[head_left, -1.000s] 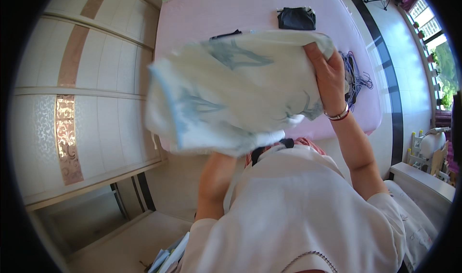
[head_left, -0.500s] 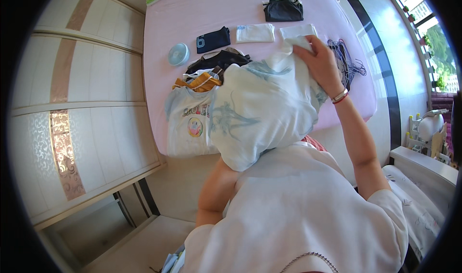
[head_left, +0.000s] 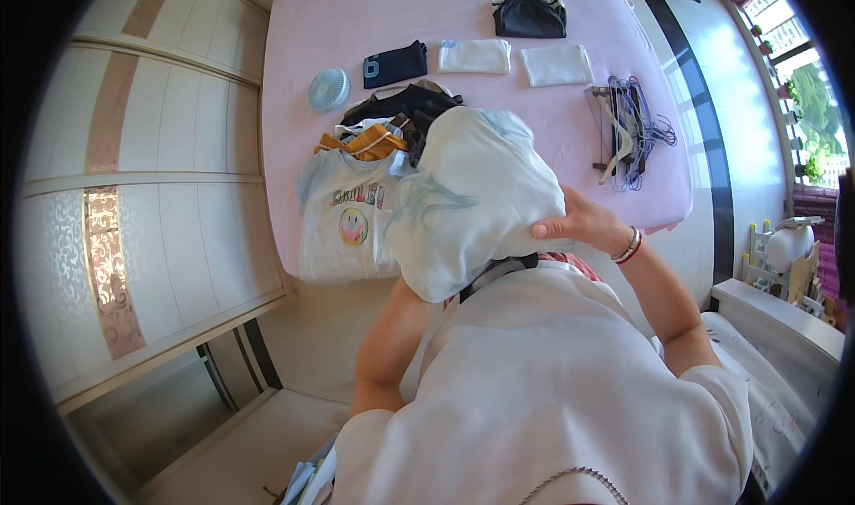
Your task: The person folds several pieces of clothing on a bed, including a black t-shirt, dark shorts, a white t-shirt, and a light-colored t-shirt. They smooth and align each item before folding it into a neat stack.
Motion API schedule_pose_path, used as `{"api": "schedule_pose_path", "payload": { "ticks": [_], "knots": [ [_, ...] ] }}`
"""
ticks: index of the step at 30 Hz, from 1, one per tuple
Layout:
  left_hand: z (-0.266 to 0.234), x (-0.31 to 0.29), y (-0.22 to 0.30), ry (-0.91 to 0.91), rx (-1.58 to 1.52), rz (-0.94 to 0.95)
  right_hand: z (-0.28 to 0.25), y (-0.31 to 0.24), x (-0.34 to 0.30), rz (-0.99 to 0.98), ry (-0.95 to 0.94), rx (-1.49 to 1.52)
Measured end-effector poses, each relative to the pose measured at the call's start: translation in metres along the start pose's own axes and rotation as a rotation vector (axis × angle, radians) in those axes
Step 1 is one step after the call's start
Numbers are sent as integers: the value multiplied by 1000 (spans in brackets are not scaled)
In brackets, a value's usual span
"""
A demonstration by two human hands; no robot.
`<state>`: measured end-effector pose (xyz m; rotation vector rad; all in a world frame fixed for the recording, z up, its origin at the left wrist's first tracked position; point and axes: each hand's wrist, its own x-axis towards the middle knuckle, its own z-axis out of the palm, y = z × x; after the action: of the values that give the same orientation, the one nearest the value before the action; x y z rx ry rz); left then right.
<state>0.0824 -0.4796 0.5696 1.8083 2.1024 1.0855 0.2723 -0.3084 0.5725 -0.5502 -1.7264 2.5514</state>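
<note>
A white shirt [head_left: 481, 193] with a pale blue-green print is bunched up in front of me at the near edge of the bed. My right hand [head_left: 592, 223] grips its right side, thumb on top and the other fingers behind the cloth. My left forearm [head_left: 389, 349] reaches up under the shirt, so the left hand and its fingers are hidden by the fabric. Just left of it lies a white T-shirt [head_left: 343, 238] with a smiley print and pale blue sleeves, spread flat and partly covered by the held shirt.
Behind the T-shirt sits a heap of dark and mustard clothes [head_left: 370, 142]. A small blue fan [head_left: 329, 89], folded navy [head_left: 394, 65], white [head_left: 474, 57], second white [head_left: 557, 65] and black garments [head_left: 530, 17] lie farther back. Hangers [head_left: 628, 135] lie right on the pink bed [head_left: 356, 11]; wardrobe [head_left: 178, 238] left.
My right hand has come down and nearer from the raised far edge of the shirt to its right side. The shirt is now more bunched, uncovering a folded white garment and the hangers.
</note>
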Motion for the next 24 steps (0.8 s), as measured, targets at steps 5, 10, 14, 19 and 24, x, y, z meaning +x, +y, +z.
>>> {"api": "schedule_pose_path", "payload": {
  "ticks": [5, 10, 14, 19, 24],
  "knots": [
    [23, -15, -65, -100, -11, 245, 0, 2, -9, 199, 145, 318],
    [32, -9, -47, -115, -1864, -1106, -22, 4, -5, 150, 346, 445],
    [32, 11, -58, -247, -1686, -1056, -42, 14, 5, 159, 411, 409],
    [45, 63, -77, 2, -1180, -1023, -92, 28, 36, 10, 534, 228],
    [66, 120, -121, 75, -1080, -904, -142, 18, 80, -146, 701, -87]
  ]
}}
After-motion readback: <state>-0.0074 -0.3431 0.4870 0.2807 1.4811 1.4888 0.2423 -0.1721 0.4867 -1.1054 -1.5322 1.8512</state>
